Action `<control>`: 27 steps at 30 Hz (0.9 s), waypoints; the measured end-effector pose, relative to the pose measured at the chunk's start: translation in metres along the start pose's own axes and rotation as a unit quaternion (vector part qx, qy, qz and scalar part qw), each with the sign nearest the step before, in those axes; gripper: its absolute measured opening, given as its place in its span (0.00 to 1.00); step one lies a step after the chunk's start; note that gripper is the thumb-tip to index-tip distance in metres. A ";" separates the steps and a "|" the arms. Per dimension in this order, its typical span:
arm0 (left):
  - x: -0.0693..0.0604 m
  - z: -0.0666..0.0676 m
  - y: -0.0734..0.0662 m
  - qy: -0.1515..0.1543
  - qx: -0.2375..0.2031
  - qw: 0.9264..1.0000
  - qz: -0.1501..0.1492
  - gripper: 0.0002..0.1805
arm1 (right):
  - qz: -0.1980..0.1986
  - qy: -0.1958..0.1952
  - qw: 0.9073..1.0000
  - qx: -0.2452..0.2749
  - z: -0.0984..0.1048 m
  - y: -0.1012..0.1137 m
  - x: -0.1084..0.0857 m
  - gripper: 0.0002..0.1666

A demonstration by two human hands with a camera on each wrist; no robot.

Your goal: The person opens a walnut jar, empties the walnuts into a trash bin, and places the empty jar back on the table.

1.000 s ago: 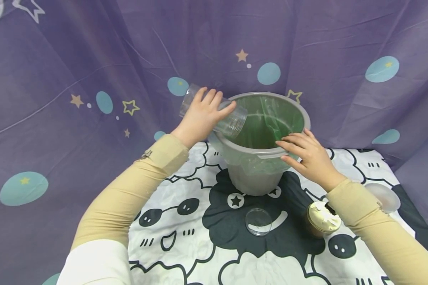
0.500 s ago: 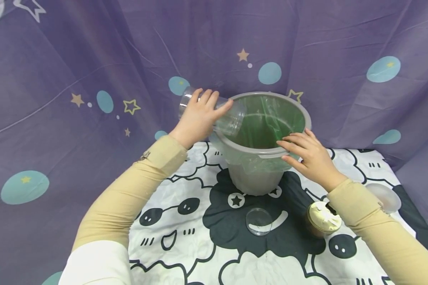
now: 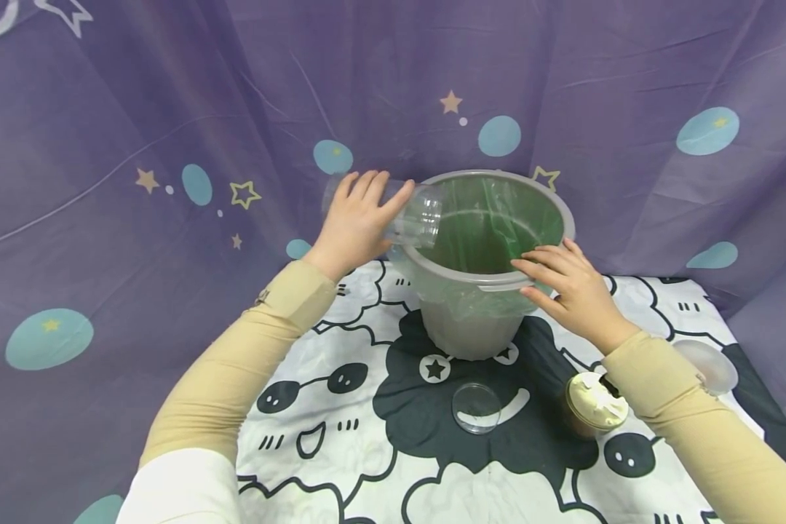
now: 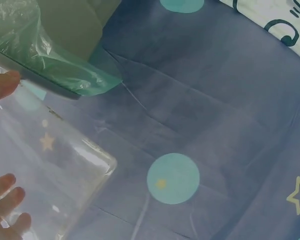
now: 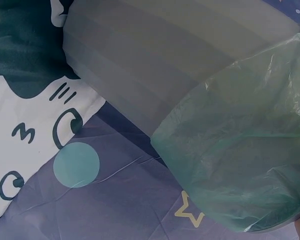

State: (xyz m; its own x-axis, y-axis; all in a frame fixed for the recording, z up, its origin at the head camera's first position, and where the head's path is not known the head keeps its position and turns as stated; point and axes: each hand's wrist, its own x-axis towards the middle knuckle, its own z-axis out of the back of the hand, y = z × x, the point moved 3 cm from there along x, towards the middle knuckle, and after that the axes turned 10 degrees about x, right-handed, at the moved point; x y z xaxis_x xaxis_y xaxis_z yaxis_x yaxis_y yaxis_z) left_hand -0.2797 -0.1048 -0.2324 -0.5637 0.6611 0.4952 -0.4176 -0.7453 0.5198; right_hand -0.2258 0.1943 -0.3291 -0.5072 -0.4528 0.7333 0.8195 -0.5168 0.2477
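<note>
A clear plastic jar (image 3: pixel 421 216) lies nearly level in my left hand (image 3: pixel 356 222), its mouth end at the left rim of the grey trash can (image 3: pixel 474 327). In the left wrist view, the thumb and fingers (image 4: pixel 5 200) wrap the clear jar wall, and its closed end points away from the can. Inside the can, a green plastic liner (image 3: pixel 461 225) is folded over the rim. My right hand (image 3: pixel 573 291) holds the near right rim, fingers over the top and thumb outside. The right wrist view shows only a fingertip at its lower right corner.
On the cartoon-printed cloth (image 3: pixel 321 480) lie a clear round lid (image 3: pixel 476 409) in front of the can and a tub with a whitish top (image 3: pixel 596 402) beside my right sleeve. A translucent pale round piece (image 3: pixel 707 366) lies farther right. A purple curtain (image 3: pixel 393 80) hangs behind.
My left hand has moved slightly down and left, and the jar has turned from mouth-down towards level. My right hand keeps its place on the rim.
</note>
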 end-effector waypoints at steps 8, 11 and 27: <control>-0.010 -0.003 0.002 -0.031 -0.017 0.999 0.020 0.48 | -0.003 0.000 1.000 -0.001 0.000 0.002 0.000 0.34; -0.014 -0.004 0.003 -0.035 -0.026 0.999 0.027 0.48 | -0.003 -0.001 1.000 -0.002 0.000 0.003 0.000 0.34; -0.040 -0.012 0.004 -0.067 -0.084 0.990 0.095 0.50 | -0.005 -0.002 1.000 0.000 0.000 0.004 0.000 0.33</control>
State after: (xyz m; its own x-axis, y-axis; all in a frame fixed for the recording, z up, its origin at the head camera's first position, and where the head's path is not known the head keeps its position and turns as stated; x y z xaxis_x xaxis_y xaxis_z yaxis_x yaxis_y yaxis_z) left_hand -0.2673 -0.1351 -0.2592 -0.5494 0.5044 0.6661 -0.4321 -0.8539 0.2902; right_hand -0.2226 0.1930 -0.3282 -0.5135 -0.4450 0.7337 0.8150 -0.5204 0.2548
